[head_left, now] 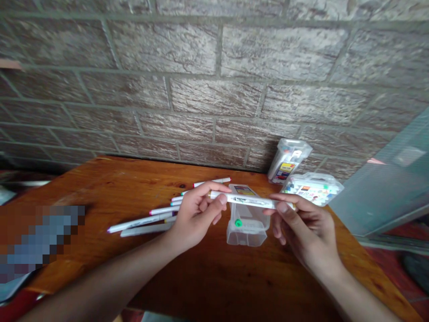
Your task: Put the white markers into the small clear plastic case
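A white marker point(251, 201) with dark print along its barrel is held level between both hands over the table. My left hand point(197, 214) pinches its left end between thumb and fingers. On the right end, my right hand point(304, 223) is closed in the same way. Behind and below the marker lies a clear plastic case point(248, 237), with a green-ended marker point(238, 222) in it. Several white markers point(144, 221) with coloured ends are spread on the table to the left, partly hidden by my left hand.
A tall clear case point(288, 161) stands by the brick wall point(217, 98). Beside it is a clear carry case point(311, 188) full of coloured pieces. The wooden table point(241, 277) ends at a glass panel point(385, 188) on the right. A blurred-out device point(40, 246) is at the left.
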The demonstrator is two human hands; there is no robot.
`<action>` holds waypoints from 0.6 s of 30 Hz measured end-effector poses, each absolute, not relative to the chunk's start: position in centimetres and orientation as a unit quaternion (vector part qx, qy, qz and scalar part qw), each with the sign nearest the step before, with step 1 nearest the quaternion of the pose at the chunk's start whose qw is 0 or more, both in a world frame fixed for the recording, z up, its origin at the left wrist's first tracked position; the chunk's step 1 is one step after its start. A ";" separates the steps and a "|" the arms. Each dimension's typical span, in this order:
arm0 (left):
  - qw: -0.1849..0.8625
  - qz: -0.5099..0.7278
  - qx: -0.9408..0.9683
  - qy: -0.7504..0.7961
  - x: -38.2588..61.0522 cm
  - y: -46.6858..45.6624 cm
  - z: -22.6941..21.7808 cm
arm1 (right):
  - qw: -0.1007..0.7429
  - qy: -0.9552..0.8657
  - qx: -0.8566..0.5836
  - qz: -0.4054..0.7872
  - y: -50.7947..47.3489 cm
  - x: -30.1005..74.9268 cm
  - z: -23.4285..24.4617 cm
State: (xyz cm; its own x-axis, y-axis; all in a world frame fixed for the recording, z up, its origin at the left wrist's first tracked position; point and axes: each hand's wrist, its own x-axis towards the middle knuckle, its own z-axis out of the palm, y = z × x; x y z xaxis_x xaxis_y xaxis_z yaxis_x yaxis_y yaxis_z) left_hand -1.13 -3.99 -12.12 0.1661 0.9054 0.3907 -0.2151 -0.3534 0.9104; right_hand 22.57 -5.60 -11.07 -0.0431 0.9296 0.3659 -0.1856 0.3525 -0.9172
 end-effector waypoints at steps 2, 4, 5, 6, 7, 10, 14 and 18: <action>0.477 0.577 0.592 0.299 -1.1 -4.0 -11.9 | 0.600 -0.561 -0.345 0.455 -5.7 22.5 -11.0; 0.461 0.581 0.599 0.302 -1.0 -4.0 -11.7 | 0.593 -0.562 -0.363 0.448 -5.9 22.3 -10.9; 0.454 0.585 0.601 0.301 -1.0 -4.1 -11.6 | 0.591 -0.560 -0.372 0.446 -6.0 22.3 -10.8; 0.450 0.587 0.603 0.299 -1.0 -4.1 -11.5 | 0.590 -0.556 -0.382 0.443 -6.0 22.2 -10.7; 0.448 0.590 0.603 0.295 -1.0 -4.1 -11.4 | 0.590 -0.551 -0.391 0.442 -6.1 22.2 -10.6; 0.457 0.589 0.600 0.292 -1.1 -4.1 -11.2 | 0.592 -0.543 -0.390 0.450 -6.1 22.1 -10.5; 0.479 0.581 0.591 0.290 -1.2 -4.2 -11.3 | 0.594 -0.549 -0.361 0.465 -5.8 22.4 -10.8; 0.491 0.573 0.589 0.290 -1.4 -4.2 -11.5 | 0.594 -0.556 -0.343 0.469 -5.5 22.6 -11.0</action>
